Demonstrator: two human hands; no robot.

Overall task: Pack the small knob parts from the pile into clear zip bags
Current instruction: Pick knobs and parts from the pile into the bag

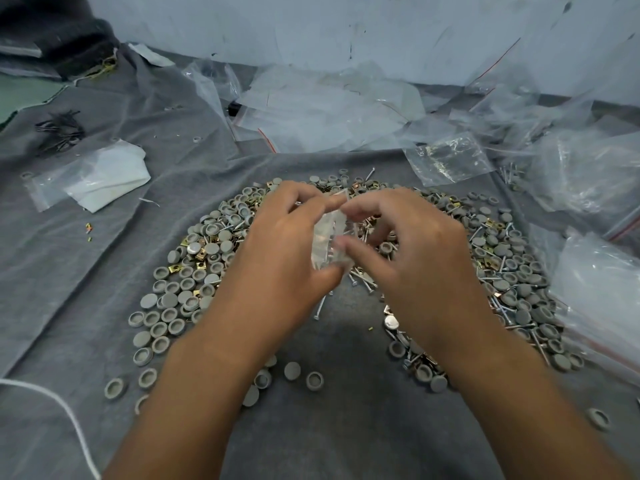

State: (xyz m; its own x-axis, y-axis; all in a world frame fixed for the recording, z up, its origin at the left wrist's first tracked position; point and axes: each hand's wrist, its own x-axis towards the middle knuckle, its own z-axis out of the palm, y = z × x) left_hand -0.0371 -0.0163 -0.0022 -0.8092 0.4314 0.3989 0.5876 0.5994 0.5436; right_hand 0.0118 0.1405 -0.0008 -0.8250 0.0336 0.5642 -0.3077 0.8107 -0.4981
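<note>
Left hand and right hand meet at frame centre, both pinching small clear zip bag between fingertips, bag held upright above cloth. Pile of grey knob parts, mixed with screws and brass clips, rings hands from 8 through 12 to 4 o'clock. Loose empty bags at 12 o'clock; filled bags at 3 o'clock. Grey cloth underneath.

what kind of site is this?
Likely a small hand-packing workbench for hardware kits: pile of round grey plastic caps with screws on grey cloth, loose clear red-striped zip bags, both hands holding a small clear bag.
</note>
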